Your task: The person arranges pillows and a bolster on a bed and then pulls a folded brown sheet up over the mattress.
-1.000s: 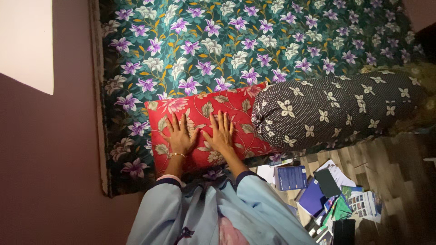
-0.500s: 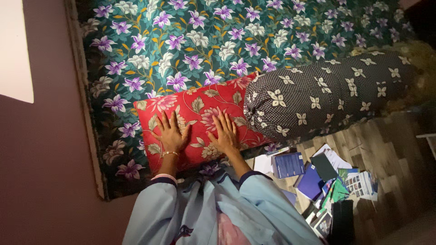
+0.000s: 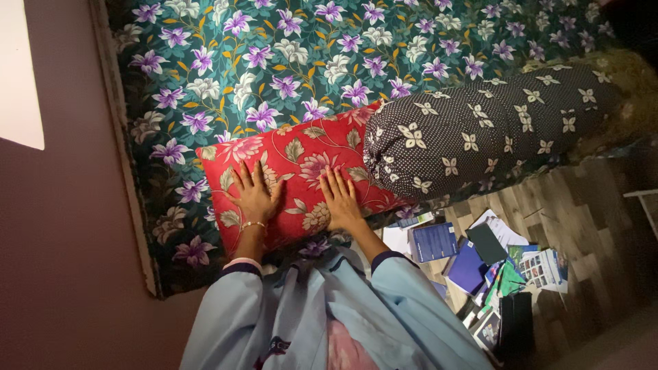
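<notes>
From the head camera, the red floral pillow (image 3: pixel 295 181) already lies flat on the bed (image 3: pixel 308 62), at the near edge of the green sheet with purple and white flowers, and both palms are pressed onto it; as I judge it, the placing is done and only the smoothing or settling of the pillow is in hand, since its surface looks plump and slightly creased between the hands. The left hand (image 3: pixel 257 194) lies on the pillow's left half, fingers spread and flat, gripping nothing, a thin bracelet at the wrist. The right hand (image 3: pixel 340 199) lies on the pillow's right half, equally splayed and flat, holding nothing. The pillow's long axis runs along the bed's near edge, tilted a little so that its right end sits farther from the person; that end touches the rounded end of the dark dotted bolster (image 3: pixel 480 130), which continues to the pillow's right along much the same line. Beyond the pillow's near right corner, on the wooden floor (image 3: pixel 589 205), books and papers (image 3: pixel 493 267) lie scattered.
</notes>
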